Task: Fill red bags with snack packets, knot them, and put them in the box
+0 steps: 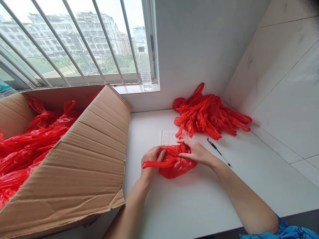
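A red plastic bag (175, 166) with a bulging, hidden load sits on the white table in front of me. My left hand (150, 158) is closed on its left side, and one long handle of the bag lies across the fingers. On the other side, my right hand (198, 153) pinches the gathered top of the bag between thumb and fingers. Partly under the bag lies a sheet of paper (168, 137) with small writing on it. A pen (218, 151) rests on the table just beyond my right wrist.
To the left stands an open cardboard box (99, 149) full of red plastic bags (32, 146); its flap leans toward my left forearm. More red bags (206, 114) are heaped by the back wall. A water bottle (145, 69) stands on the sill of the barred window.
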Tool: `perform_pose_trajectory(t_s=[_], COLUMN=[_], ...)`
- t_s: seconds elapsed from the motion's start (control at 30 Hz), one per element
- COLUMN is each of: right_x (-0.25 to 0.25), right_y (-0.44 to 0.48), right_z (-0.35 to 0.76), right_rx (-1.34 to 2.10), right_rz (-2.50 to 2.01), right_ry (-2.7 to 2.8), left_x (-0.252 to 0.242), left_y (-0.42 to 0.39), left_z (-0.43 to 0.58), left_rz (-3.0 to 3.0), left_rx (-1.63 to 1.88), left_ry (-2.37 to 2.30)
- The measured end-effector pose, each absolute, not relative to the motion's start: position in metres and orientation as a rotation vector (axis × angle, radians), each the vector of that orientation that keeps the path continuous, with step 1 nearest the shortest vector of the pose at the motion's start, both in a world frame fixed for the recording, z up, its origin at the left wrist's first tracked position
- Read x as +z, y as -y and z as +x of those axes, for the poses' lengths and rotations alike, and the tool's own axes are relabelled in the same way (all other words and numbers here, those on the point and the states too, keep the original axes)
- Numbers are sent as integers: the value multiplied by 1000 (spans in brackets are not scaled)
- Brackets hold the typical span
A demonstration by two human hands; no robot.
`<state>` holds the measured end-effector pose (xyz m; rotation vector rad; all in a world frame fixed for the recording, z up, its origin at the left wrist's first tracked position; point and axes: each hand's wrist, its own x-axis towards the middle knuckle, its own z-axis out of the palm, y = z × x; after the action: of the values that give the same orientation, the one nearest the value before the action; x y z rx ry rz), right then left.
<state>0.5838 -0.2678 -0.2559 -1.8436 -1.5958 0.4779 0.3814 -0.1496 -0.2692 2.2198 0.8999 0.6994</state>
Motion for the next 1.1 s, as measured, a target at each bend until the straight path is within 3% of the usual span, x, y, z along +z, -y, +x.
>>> perform_pose_trajectory(t_s=[0.13,0.37,0.63,1.1], right_x=[-253,-253,-297,-303], right_y=[267,263,243,237], right_z=[583,577,552,552], right_rx=[130,-329,-89,-35], right_rz=[-1792,-1692,-1875,-1935], right_ry=[1368,1271,1648,1712], left_x=[-268,-270,-301,-310], left_y=[150,148,152,146], left_z=[382,384,402,401], left_rz=[1953,2301,2817,2791], left_rx=[846,1149,655,522], left_ry=[-926,-924,-758,-926])
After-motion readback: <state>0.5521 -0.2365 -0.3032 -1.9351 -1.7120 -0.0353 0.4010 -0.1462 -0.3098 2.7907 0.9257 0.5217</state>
